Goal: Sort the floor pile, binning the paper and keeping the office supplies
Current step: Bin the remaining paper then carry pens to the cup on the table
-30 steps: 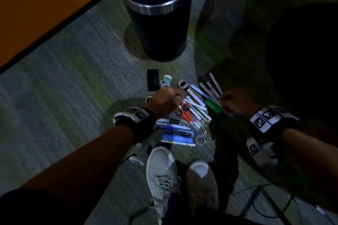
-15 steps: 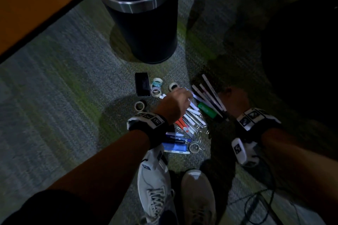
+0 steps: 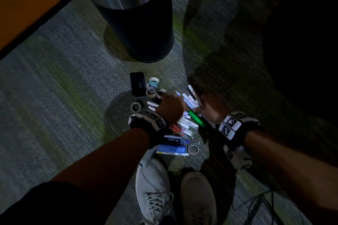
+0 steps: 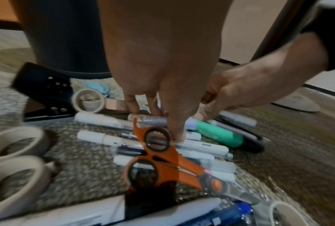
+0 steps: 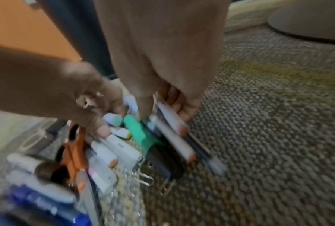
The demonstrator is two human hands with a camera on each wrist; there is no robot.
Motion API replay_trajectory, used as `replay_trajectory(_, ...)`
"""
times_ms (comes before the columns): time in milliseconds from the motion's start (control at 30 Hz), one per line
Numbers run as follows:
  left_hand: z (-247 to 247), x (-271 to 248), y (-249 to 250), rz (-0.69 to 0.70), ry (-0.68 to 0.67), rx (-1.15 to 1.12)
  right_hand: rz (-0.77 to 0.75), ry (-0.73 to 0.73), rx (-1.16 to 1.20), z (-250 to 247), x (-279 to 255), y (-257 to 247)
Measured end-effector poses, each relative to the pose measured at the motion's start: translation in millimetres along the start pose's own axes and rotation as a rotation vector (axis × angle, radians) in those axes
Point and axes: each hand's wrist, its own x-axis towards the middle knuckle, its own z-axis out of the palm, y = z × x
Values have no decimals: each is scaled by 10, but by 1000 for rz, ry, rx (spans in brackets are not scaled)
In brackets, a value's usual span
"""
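Observation:
Office supplies lie heaped on the carpet below a black bin (image 3: 135,14). Among them are white markers, orange scissors (image 4: 166,166) and a green highlighter (image 3: 196,118). My left hand (image 3: 172,104) reaches down into the markers. Its fingers and thumb (image 4: 177,134) pinch a lilac-capped marker (image 4: 189,123). Close beside it on the right, my right hand (image 3: 203,105) has its fingers curled round a few white pens (image 5: 174,137), which tilt up off the floor. No paper shows in the pile.
A black hole punch (image 3: 138,84) and tape rolls (image 3: 151,91) lie behind the pile, with another roll (image 3: 135,107) at the left. Blue pens (image 3: 172,149) and paper clips (image 3: 199,141) sit by my shoes (image 3: 153,188). Cables (image 3: 256,202) trail at the right.
My left hand has moved right, from near the tape rolls onto the markers. My right hand has moved left into the pens, so the two hands now nearly touch.

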Motion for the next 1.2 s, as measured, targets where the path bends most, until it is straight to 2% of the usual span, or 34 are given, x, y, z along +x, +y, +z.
replay_trajectory(67, -15, -4, -70, 19, -23, 15, 42, -2, 89, -4, 15, 22)
replay_trajectory(133, -73, -36, -131, 31, -6, -79, 103, -8, 242, -42, 35, 87)
replay_trajectory(200, -68, -62, -238, -1, 35, -278, 116, -2, 440, -92, 41, 150)
replay_trajectory(267, -90, -40, -324, 11, 119, -355, 125, 42, 707, -137, 30, 218)
replay_trajectory(333, -140, 3, -372, 124, 232, -405, 170, 98, 895, -153, 39, 284)
replay_trajectory(400, -201, 56, -393, 186, 288, -396, 198, 133, 963, -192, 19, 287)
replay_trajectory(433, -219, 89, -386, 207, 341, -378, 210, 145, 958, -222, -7, 256)
replay_trajectory(500, -232, 123, -334, 184, 370, -353, 214, 159, 906, -231, -30, 227)
replay_trajectory(567, -214, 168, -263, 220, 382, -301, 192, 185, 806, -211, -19, 254)
replay_trajectory(633, -234, 209, -171, 226, 266, -281, 188, 193, 725, -210, -4, 301)
replay_trajectory(733, -280, 274, -10, 170, -24, -173, 196, 120, 747, -214, 17, 336)
replay_trajectory(800, -301, 301, 90, 151, -80, -92, 195, 105, 772, -231, 9, 324)
replay_trajectory(933, -276, 337, 180, 121, -62, 21, 240, 122, 801, -185, 42, 390)
replay_trajectory(1067, -283, 314, 147, 149, -66, 70, 327, 172, 787, -122, 49, 503)
replay_trajectory(1200, -319, 191, -33, 223, 86, -130, 405, 239, 706, -69, -7, 600)
